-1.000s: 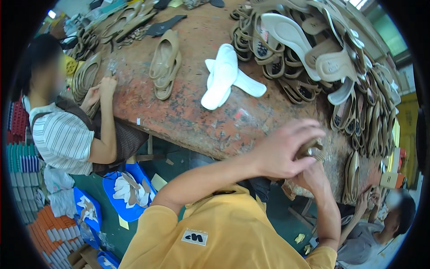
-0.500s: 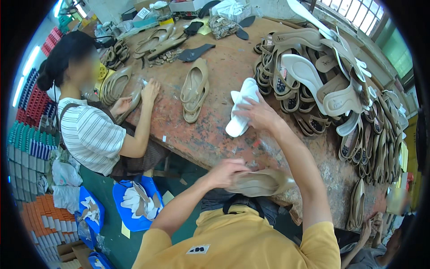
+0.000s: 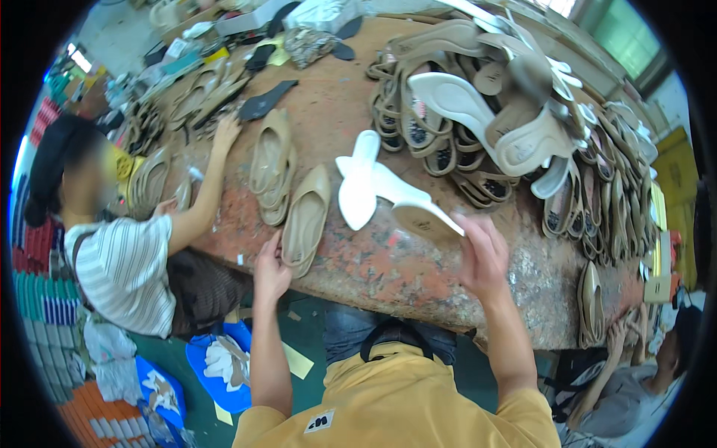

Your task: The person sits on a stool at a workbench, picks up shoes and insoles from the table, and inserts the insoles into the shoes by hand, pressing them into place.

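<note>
Left hand (image 3: pixel 270 270): fingers closed on heel end of tan shoe (image 3: pixel 305 219), which lies flat at table (image 3: pixel 388 269) edge.
Right hand (image 3: pixel 482 257): grasping white sole (image 3: pixel 427 219), lifted just above table.
White soles (image 3: pixel 364 183): 10 o'clock of held sole.
Shoe pile (image 3: pixel 515 134): 1 o'clock.

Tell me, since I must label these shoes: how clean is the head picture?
Head view: fisheye bends the table edge and blacks out the corners; window glare top right; the white sole is nearly blown out; the tan shoe at the left hand stays sharp; right hand slightly soft.
</note>
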Motion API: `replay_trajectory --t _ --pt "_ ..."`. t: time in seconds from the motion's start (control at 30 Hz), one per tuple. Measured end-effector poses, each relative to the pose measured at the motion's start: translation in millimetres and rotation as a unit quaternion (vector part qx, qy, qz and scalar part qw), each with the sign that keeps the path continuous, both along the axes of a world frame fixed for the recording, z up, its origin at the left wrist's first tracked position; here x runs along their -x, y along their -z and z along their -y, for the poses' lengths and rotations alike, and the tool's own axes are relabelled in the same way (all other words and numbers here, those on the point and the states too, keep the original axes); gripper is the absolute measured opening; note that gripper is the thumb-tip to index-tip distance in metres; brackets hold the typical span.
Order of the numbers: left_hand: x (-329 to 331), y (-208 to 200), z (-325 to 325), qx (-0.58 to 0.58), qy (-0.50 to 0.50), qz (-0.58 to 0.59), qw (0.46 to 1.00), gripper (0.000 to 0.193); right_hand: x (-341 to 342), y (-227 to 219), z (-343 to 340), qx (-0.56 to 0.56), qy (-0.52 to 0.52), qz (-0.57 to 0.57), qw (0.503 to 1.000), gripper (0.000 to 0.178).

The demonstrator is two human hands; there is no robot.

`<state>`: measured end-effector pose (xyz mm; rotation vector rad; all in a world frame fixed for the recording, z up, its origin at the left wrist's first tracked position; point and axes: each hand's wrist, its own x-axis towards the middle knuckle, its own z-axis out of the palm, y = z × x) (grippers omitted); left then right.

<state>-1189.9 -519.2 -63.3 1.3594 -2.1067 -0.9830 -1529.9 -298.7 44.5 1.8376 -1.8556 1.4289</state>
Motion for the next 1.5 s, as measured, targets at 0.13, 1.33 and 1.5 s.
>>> replay_trajectory --t 0.13,1.33,1.5 --pt "18.5 -57.3 1.4 0.311 0.152 0.080 0.935 0.051 34.0 53.3 -151.0 -0.396 0.148 0.113 0.899 0.030" --pt "76.2 12.0 -146.5 -0.346 0.032 -0.166 0.923 0.031 -9.3 58.0 -63.5 -0.357 -0.119 -0.019 0.926 0.027" --pt "75.4 21.8 -156.5 -0.322 0.046 -0.206 0.923 0.035 -21.6 67.2 -53.7 -0.353 -0.126 -0.019 0.927 0.029"
